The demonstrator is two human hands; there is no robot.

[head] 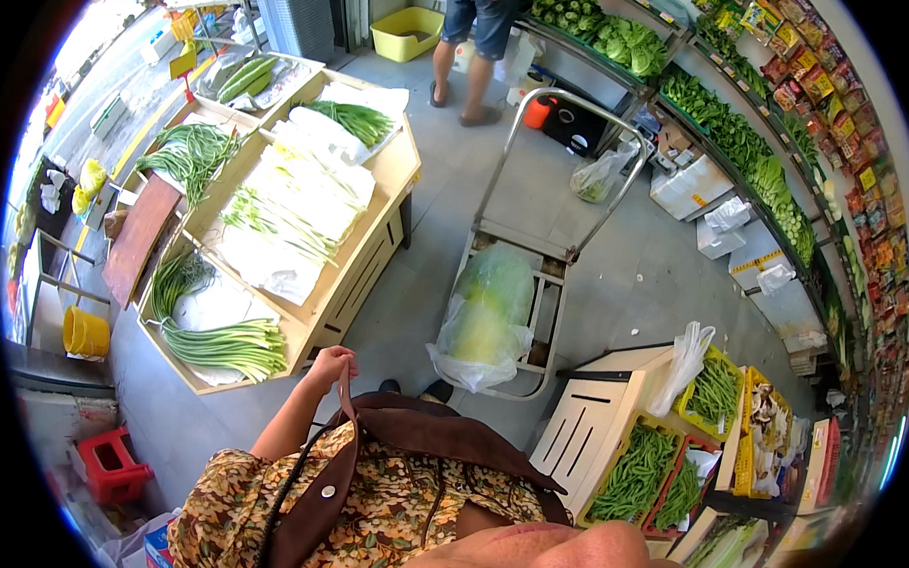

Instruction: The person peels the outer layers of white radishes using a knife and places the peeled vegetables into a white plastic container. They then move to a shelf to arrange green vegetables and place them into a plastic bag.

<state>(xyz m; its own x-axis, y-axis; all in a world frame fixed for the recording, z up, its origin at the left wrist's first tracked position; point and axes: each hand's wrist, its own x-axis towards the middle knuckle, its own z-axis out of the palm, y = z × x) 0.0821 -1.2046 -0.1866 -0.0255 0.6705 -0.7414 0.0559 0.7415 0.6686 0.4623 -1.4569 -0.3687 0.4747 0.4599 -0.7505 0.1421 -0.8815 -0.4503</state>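
Note:
My left hand [328, 367] is raised at waist height with its fingers closed on a brown apron strap [345, 393]. The strap runs down to the brown apron [437, 429] worn over a floral shirt. Just past that hand is the near corner of a wooden display stand [299, 342], where a bundle of long green garlic stems or scallions [228, 348] lies. My right hand is out of view. Ahead of my feet a platform trolley [552, 280] carries a clear plastic bag of pale green vegetables [489, 309].
Leafy greens fill the wall shelf [742, 139] at right. A person in shorts [483, 20] stands at the back near a yellow tub [408, 34]. Green bean crates [630, 466] sit on a stand to the right. A red plastic stool [114, 465] is at left.

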